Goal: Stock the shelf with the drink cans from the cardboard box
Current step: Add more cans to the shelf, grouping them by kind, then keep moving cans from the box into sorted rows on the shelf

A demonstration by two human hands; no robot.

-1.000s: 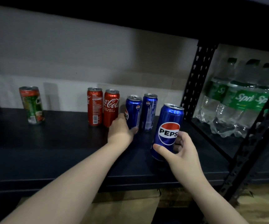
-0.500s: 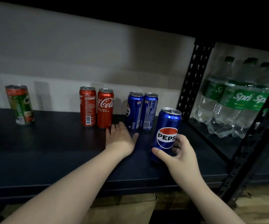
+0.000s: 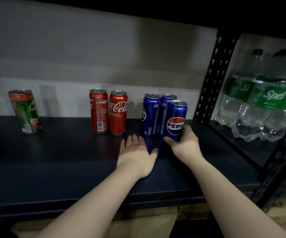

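- "PEPSI" in white on the globe logo of the front blue can (image 3: 176,120)
- "Coca-Cola" script, with "ASLI" and "GULA" beneath, on the right red can (image 3: 118,112)
- "Coke" above small print on the left red can (image 3: 98,110)
- "Spri…" on the green labels of the clear bottles (image 3: 274,97)

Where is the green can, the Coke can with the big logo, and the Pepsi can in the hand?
Green can (image 3: 26,112): head view, middle of its label.
Coke can (image 3: 118,112): head view, on the logo.
Held Pepsi can (image 3: 176,121): head view, on the round logo.
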